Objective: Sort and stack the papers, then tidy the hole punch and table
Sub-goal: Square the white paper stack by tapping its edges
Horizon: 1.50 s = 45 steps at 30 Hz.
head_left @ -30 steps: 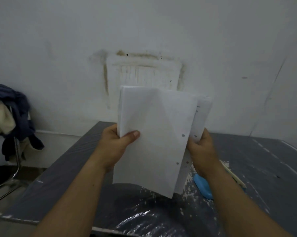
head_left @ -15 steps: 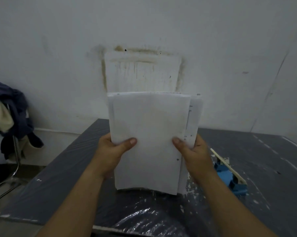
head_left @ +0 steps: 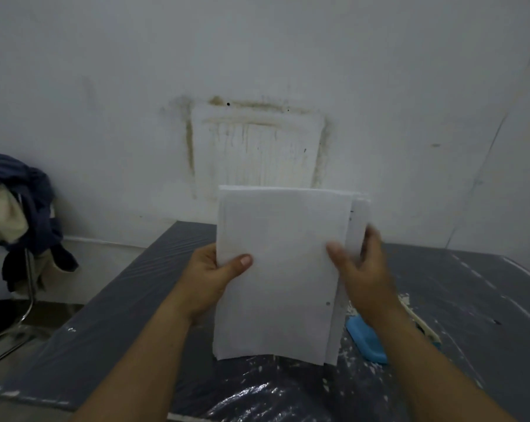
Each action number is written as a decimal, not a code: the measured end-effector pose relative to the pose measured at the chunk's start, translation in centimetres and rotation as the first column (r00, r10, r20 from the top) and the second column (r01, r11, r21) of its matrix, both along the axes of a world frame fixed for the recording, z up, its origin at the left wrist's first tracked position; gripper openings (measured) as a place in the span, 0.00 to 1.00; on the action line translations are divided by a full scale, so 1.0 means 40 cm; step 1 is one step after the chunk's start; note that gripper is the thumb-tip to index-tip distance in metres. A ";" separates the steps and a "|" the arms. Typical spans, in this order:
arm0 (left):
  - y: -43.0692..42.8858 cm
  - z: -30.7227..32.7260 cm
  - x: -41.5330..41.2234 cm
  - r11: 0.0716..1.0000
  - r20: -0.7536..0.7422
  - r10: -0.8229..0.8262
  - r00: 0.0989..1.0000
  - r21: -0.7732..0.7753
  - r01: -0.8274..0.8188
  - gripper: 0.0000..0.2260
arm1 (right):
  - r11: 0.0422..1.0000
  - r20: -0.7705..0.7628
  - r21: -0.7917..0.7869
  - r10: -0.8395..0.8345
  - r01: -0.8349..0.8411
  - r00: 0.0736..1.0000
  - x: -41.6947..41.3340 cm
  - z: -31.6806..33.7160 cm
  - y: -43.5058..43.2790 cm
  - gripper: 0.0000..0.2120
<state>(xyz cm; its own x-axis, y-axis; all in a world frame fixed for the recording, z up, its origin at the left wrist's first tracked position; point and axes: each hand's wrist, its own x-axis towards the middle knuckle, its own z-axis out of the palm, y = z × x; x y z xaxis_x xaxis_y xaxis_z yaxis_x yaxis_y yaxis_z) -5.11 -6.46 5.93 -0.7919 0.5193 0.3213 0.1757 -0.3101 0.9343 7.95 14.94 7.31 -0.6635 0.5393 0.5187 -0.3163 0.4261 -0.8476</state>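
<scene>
Far left: one chair (head_left: pixel 26 300), cut off by the frame, clothes (head_left: pixel 20 208) heaped on it. Left hand (head_left: pixel 208 281): grip closed on the left edge of the papers (head_left: pixel 282 284), thumb on front, fingers hidden behind. One stack, held upright above the worktop (head_left: pixel 120 315). Sheet count unreadable; a back layer sticks out at right, and one punched hole shows low right. Right hand (head_left: pixel 364 278): motion-blurred at the right edge, thumb over the front sheet, can't tell if its grip is closed. One blue hole punch (head_left: pixel 367 339) lies on the worktop, mostly hidden by the right wrist and papers.
</scene>
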 end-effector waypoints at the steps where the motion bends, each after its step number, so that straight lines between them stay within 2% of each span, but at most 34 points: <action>1: -0.001 0.000 0.000 1.000 0.000 -0.002 1.000 -0.005 0.002 0.12 | 0.978 -0.079 0.126 -0.155 0.164 0.985 0.001 0.043 -0.004 0.29; 3: -0.004 0.000 -0.001 1.000 0.005 -0.011 1.000 -0.009 0.011 0.13 | 0.794 -0.317 0.383 -0.366 0.471 0.875 0.006 0.137 -0.010 0.32; 4: -0.006 0.000 -0.002 1.000 0.010 -0.019 1.000 -0.009 0.019 0.14 | 0.674 -0.400 0.488 -0.392 0.555 0.828 0.011 0.183 -0.022 0.33; 5: -0.006 -0.001 -0.002 1.000 0.018 -0.027 0.999 -0.007 0.027 0.14 | 0.552 -0.408 0.601 -0.409 0.577 0.816 0.016 0.222 -0.035 0.34; 6: -0.006 -0.003 -0.002 1.000 0.027 -0.031 0.999 -0.005 0.031 0.14 | 0.438 -0.337 0.732 -0.433 0.522 0.836 0.019 0.251 -0.045 0.34; 7: -0.006 -0.005 -0.002 0.999 0.036 -0.033 0.999 -0.001 0.033 0.14 | 0.349 -0.182 0.858 -0.481 0.377 0.858 0.020 0.273 -0.057 0.34; 9: -0.003 -0.007 0.001 1.000 0.047 -0.030 0.998 0.007 0.030 0.12 | 0.270 0.102 0.960 -0.577 0.072 0.810 0.025 0.290 -0.072 0.39; 10: -0.001 -0.005 0.002 1.000 0.051 -0.026 0.998 0.007 0.025 0.11 | 0.273 0.131 0.961 -0.599 0.047 0.790 0.027 0.293 -0.077 0.40; 12: 0.002 0.000 0.006 1.000 0.062 -0.016 0.998 0.006 0.016 0.10 | 0.291 0.089 0.951 -0.590 0.109 0.802 0.028 0.304 -0.099 0.41; 15: 0.003 0.002 0.008 1.000 0.060 -0.024 0.998 -0.003 0.024 0.12 | 0.300 0.283 0.946 -0.568 -0.126 0.772 0.018 0.314 -0.138 0.43; 16: 0.003 0.005 0.010 0.999 0.055 -0.033 0.998 -0.010 0.034 0.12 | 0.312 0.305 0.939 -0.568 -0.143 0.764 0.013 0.316 -0.152 0.43; 18: 0.004 0.011 0.014 0.999 0.044 -0.032 0.999 -0.026 0.033 0.13 | 0.338 0.242 0.939 -0.529 -0.060 0.813 -0.001 0.323 -0.187 0.41; 19: 0.005 0.012 0.015 0.999 0.038 -0.029 0.999 -0.033 0.030 0.13 | 0.333 0.226 0.941 -0.495 -0.057 0.839 -0.009 0.326 -0.211 0.40; 22: 0.002 0.014 0.021 0.997 -0.019 -0.037 0.999 -0.061 0.036 0.09 | 0.230 0.303 0.947 -0.397 -0.225 0.867 -0.036 0.316 -0.285 0.40; 23: 0.001 0.014 0.022 0.997 -0.041 -0.048 0.998 -0.060 0.045 0.09 | 0.218 0.299 0.948 -0.374 -0.230 0.878 -0.045 0.311 -0.301 0.40; 26: -0.006 0.015 0.023 0.997 -0.077 -0.064 0.995 -0.049 0.061 0.11 | 0.243 0.250 0.955 -0.340 -0.172 0.907 -0.059 0.304 -0.313 0.39; 29: -0.007 0.011 0.016 0.996 -0.061 -0.051 0.997 -0.072 0.047 0.13 | 0.243 0.297 0.944 -0.345 -0.221 0.890 -0.054 0.303 -0.299 0.39; 31: -0.004 0.010 0.013 0.997 -0.019 -0.050 0.999 -0.052 0.049 0.14 | 0.290 0.245 0.946 -0.356 -0.143 0.902 -0.048 0.305 -0.272 0.40; 35: 0.006 0.007 0.010 0.998 0.031 -0.045 0.998 -0.031 0.046 0.14 | 0.311 0.286 0.939 -0.472 -0.146 0.834 -0.023 0.313 -0.194 0.40; 38: 0.010 0.004 0.004 0.999 0.036 -0.025 0.999 -0.024 0.026 0.15 | 0.328 0.248 0.942 -0.524 -0.075 0.815 0.007 0.321 -0.140 0.40; 40: 0.013 0.001 0.004 0.999 0.037 -0.023 0.999 -0.023 0.024 0.16 | 0.306 0.296 0.942 -0.564 -0.137 0.771 0.024 0.323 -0.109 0.42; 43: 0.017 0.000 0.005 0.999 0.051 -0.030 0.998 -0.016 0.030 0.14 | 0.272 0.181 0.962 -0.576 -0.022 0.797 0.038 0.302 -0.059 0.39; 45: 0.019 -0.006 0.005 0.999 0.062 -0.031 0.998 -0.006 0.031 0.14 | 0.294 0.150 0.956 -0.546 0.021 0.825 0.035 0.265 -0.024 0.36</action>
